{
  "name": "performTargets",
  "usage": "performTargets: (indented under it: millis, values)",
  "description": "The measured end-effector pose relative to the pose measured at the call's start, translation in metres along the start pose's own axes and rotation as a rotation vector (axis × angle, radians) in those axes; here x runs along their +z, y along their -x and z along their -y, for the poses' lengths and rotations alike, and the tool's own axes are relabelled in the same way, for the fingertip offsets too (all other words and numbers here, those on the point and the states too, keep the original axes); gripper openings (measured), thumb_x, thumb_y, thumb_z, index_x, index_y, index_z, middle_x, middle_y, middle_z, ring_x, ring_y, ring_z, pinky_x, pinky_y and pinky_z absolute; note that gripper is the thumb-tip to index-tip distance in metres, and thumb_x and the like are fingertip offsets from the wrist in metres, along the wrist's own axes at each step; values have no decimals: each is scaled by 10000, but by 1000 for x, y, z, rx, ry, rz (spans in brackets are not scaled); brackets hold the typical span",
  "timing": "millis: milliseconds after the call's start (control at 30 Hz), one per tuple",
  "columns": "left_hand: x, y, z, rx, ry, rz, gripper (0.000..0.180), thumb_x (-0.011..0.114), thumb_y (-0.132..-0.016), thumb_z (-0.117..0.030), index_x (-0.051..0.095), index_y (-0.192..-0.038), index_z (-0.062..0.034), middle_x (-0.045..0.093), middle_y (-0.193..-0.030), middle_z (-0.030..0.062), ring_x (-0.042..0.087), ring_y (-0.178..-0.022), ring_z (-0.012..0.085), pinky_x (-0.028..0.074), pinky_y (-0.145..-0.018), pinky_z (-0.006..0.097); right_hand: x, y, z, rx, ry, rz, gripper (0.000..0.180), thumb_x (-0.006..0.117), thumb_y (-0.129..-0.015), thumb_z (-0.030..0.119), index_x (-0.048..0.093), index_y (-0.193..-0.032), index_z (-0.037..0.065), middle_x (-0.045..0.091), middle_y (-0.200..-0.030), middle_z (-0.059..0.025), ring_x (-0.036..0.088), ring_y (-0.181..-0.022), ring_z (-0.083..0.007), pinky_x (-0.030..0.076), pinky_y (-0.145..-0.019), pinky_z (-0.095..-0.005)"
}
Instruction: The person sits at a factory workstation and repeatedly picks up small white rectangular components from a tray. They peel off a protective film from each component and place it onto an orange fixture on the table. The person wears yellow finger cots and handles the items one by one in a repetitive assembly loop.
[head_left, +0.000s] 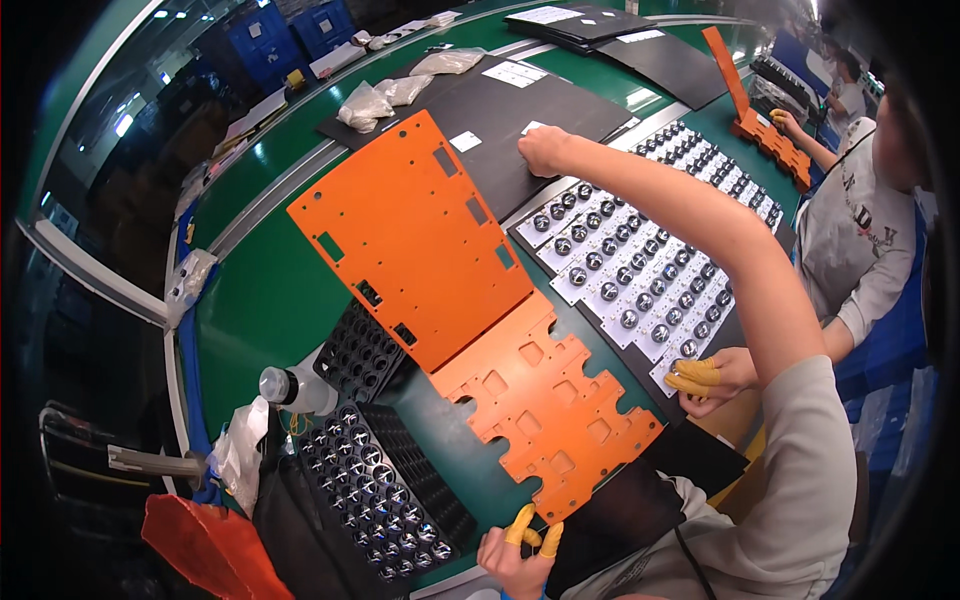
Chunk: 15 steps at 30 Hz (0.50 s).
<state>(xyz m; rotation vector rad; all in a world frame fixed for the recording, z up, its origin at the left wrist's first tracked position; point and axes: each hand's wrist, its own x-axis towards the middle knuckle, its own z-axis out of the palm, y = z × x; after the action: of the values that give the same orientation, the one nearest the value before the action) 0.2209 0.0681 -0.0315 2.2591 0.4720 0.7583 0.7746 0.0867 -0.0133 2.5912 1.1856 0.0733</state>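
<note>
A two-panel orange fixture stands before me; its lid [415,240] is tilted up, and its base plate [560,410] with cut-outs lies flat. My left hand [517,560], in yellow finger cots, is at the plate's near corner with its fingers spread. Stretched far across the table, my right hand [547,150] is closed over a black board [470,150], beside a small white piece [530,127]. Whatever that hand holds is hidden. Right of the fixture lie white strips [620,260] carrying rows of round, shiny black lenses. A black tray of similar lenses [370,490] sits at lower left.
A co-worker's hand [705,378] in yellow finger cots rests at the strips' near end; their other hand [785,122] is at another orange fixture [772,150]. Another black tray [355,350], a clear bottle [295,390] and plastic bags [365,107] lie around.
</note>
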Motion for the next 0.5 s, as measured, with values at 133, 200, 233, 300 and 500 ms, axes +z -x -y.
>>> performTargets:
  millis: [133, 200, 233, 300, 500]
  values:
    - [0, 0, -1, -10, 16, -1, 365, 843, -648, -49, 689, -972, 19, 534, -608, 103, 493, -526, 282, 423, -520, 372, 8, -8, 4, 17, 53, -12, 170, 597, -813, 103, 731, -902, 48, 716, -978, -161, 708, -913, -303, 579, -711, -389]
    - [-1, 0, 2, 47, -3, 9, 372, 844, -645, -46, 690, -978, 17, 542, -617, 102, 499, -532, 279, 426, -525, 368, 12, -9, 9, 32, 110, -24, 158, 617, -813, 117, 734, -902, 59, 720, -970, -145, 710, -906, -291, 579, -702, -380]
    - [-1, 1, 4, 76, -13, 16, 375, 844, -644, -45, 690, -981, 15, 546, -622, 102, 502, -536, 277, 428, -528, 366, 14, -9, 11, 41, 139, -30, 152, 627, -813, 124, 736, -901, 65, 722, -966, -137, 712, -902, -285, 579, -697, -376]
    - [-2, 3, 5, 60, -26, 25, 380, 842, -645, -43, 689, -989, 14, 552, -631, 102, 509, -543, 277, 430, -531, 365, 10, -3, 15, 29, 140, -42, 141, 644, -809, 130, 738, -898, 76, 723, -960, -125, 713, -894, -271, 577, -692, -365]
    - [-1, 1, 0, 8, -7, 20, 384, 838, -653, -43, 687, -1003, 7, 555, -641, 102, 518, -553, 279, 437, -538, 371, 17, 0, 3, 101, 107, -236, 124, 648, -802, 109, 719, -890, 59, 719, -917, -104, 710, -872, -250, 581, -689, -346]
